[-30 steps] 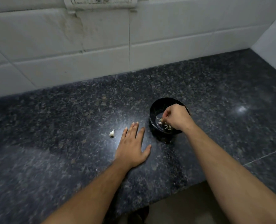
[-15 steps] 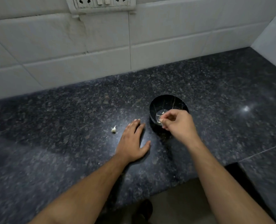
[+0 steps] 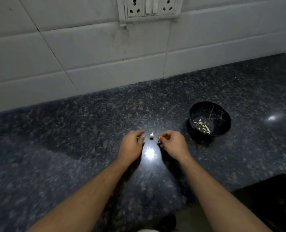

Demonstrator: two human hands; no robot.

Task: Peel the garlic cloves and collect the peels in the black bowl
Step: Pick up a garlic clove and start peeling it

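Garlic clove (image 3: 151, 135) lying on the dark granite table (image 3: 71, 148), 1 piece only, well to the left of the black bowl (image 3: 209, 118) and apart from it. Left hand (image 3: 131, 146) just left of the clove, right hand (image 3: 171, 144) just right of it, neither touching it yet by the look of things; both with fingers curled inward, thumb and forefinger drawn near each other, nothing visibly held in either grip, though a scrap of skin in the right pinch cannot be ruled out at this blur. Peels (image 3: 203, 127) already gathered in the bowl's bottom, toward its near side. Likely step: closing both pinches on the clove to lift and skin it. Best done by taking the body of the clove in 1 pinch and the pointed papery tip in the other, pulling the skin away from the root end in strips rather than crushing; small and light, so prone to skidding on polished stone if nudged sideways instead of clamped from 2 sides. Room: broad open stone left of the bowl and behind the clove up to the tiled wall (image 3: 105, 64); short clear path rightward from the clove to the bowl. Near edge of the table close below the forearms, with a drop to the floor, so loose peel better kept over the stone. Bowl rim raised, so peels want lifting over it, not sweeping.
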